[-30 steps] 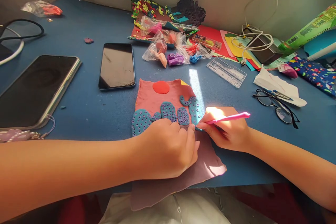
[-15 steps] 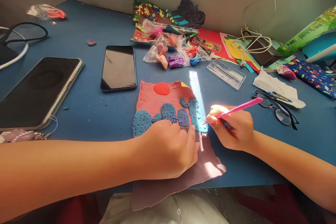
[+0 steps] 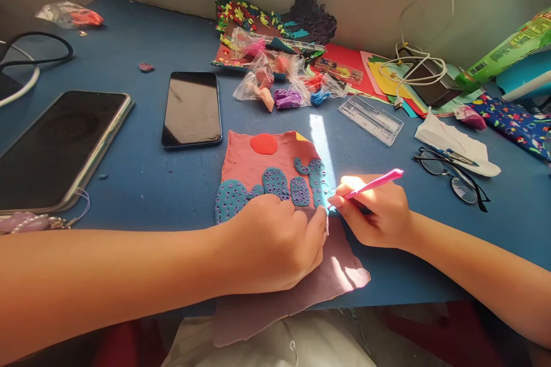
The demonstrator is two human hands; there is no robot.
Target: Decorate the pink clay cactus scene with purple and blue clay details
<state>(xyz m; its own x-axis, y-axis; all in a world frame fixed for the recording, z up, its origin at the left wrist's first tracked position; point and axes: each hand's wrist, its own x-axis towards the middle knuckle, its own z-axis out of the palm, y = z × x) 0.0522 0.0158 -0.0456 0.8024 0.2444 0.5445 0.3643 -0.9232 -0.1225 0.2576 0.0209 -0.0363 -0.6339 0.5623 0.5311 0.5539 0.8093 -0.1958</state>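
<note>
The right hand (image 3: pixel 379 212), just right of the frame's centre, pinches a thin pink plastic modelling stick (image 3: pixel 373 183) between its closed thumb and fingertips, pen-fashion. The stick's long axis runs from lower left to upper right: its tip points down-left and meets the right edge of the blue dotted clay cactus shapes (image 3: pixel 275 186), while its free end rises to the upper right above the knuckles. Those shapes lie on a flat pink clay slab (image 3: pixel 252 163) at the centre of the frame, with 1 red clay disc (image 3: pixel 264 144) near the slab's top edge. The left hand (image 3: pixel 273 246) lies palm down with fingers curled loosely closed, pressing on the slab's lower part and the mauve sheet (image 3: pixel 340 275) beneath it; its fingertips sit just beside the stick's tip. Both forearms come in from the lower corners across the blue tabletop (image 3: pixel 142 178). A black smartphone (image 3: pixel 191 108) lies upper left of the slab, black-rimmed eyeglasses (image 3: pixel 454 175) to the right.
</note>
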